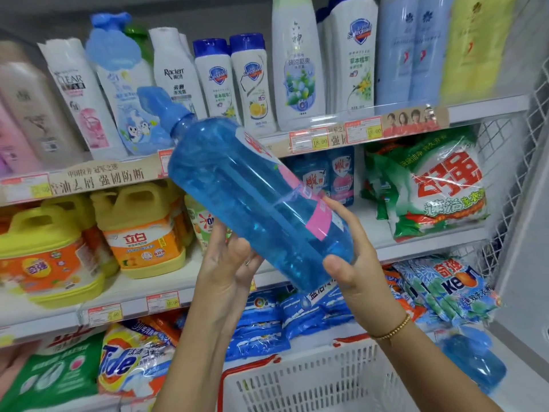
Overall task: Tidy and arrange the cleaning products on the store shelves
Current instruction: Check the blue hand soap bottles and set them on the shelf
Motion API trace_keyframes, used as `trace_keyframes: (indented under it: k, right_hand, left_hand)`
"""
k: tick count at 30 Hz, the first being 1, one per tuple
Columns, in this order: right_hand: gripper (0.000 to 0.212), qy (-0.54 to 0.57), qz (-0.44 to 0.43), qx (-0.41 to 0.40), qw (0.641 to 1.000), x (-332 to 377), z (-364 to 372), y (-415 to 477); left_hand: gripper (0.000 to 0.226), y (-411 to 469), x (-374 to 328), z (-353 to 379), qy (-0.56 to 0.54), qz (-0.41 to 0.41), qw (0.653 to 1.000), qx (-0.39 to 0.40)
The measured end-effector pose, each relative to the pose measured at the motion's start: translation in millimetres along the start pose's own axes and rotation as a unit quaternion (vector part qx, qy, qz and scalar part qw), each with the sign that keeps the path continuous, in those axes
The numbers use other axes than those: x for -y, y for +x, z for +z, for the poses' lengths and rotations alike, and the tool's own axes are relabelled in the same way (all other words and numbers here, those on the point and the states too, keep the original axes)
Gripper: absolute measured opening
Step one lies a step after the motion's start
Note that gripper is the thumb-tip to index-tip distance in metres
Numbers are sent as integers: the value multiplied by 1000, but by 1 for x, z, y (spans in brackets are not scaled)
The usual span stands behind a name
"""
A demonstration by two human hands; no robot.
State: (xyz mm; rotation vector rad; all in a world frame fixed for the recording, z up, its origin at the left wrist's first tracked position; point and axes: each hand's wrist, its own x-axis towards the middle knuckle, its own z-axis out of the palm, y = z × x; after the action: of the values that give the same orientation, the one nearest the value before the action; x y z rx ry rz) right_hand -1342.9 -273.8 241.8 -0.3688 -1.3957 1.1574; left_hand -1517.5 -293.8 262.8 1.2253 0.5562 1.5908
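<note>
- The right hand (353,263) is gripping the base of a large transparent blue plastic bottle (255,197). Its thumb is curling over the near edge and its fingers are wrapping round the far side. A gold bead bracelet (392,331) is sitting on its wrist.
- The left hand (228,263) is lying against the bottle's lower left side, fingers straight and pointing up, propping it without clasping it.
- The bottle is hanging in the air in front of the white middle shelf (377,230). It is tilting so that its blue cap (160,105) is pointing up and left.
- Near, just below the hands, a white slotted plastic basket with a red rim (312,382) is sitting.
- The bottle is blocking the centre of the middle shelf.
- Left of it, yellow handled jugs with orange labels (142,230) are standing.
- Just right of it two small blue bottles (326,173) are peeking out.
- Farther right a green, white and red powder bag (430,191) is leaning.
- On the top shelf, white shampoo and body-wash bottles (252,81) are standing in a row.
- On the lower shelf, blue refill pouches (258,322) are lying in a heap, with an orange Tide bag (133,361) to their left.
- A white wire mesh panel (520,173) is closing off the right end of the shelves.
- The left fingertips are disappearing behind the bottle, as is whatever is standing on the shelf straight behind it.
- The bottom edge is cutting off the basket.
- A blurred blue object (475,364) at the lower right is too soft to identify.
- The print on the yellow price tags (320,141) is not readable.
</note>
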Motion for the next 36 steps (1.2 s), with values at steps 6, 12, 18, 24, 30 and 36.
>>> trace_keyframes:
  k: [6, 12, 18, 24, 30, 36]
  right_hand:
    - [90, 179, 117, 32, 976, -11, -11, 2]
    - [60, 283, 214, 99, 930, -12, -19, 0]
    - [84, 208, 154, 79, 963, -3, -16, 6]
    - [108, -40, 59, 40, 997, -3, -10, 3]
    - [91, -79, 33, -20, 996, -7, 0, -4]
    - [99, 51, 125, -30, 990, -8, 3, -2]
  left_hand:
    - [111, 4, 0, -5, -27, -21, 999, -38]
    - [114, 0, -2, -9, -16, -21, 999, -27]
    - [99, 1, -1, -10, -78, -1, 994, -81]
    - [102, 5, 0, -10, -91, -1, 989, -113]
    - [104, 5, 3, -10, -58, -17, 991, -120]
    - [98, 8, -5, -25, -63, -5, 997, -50]
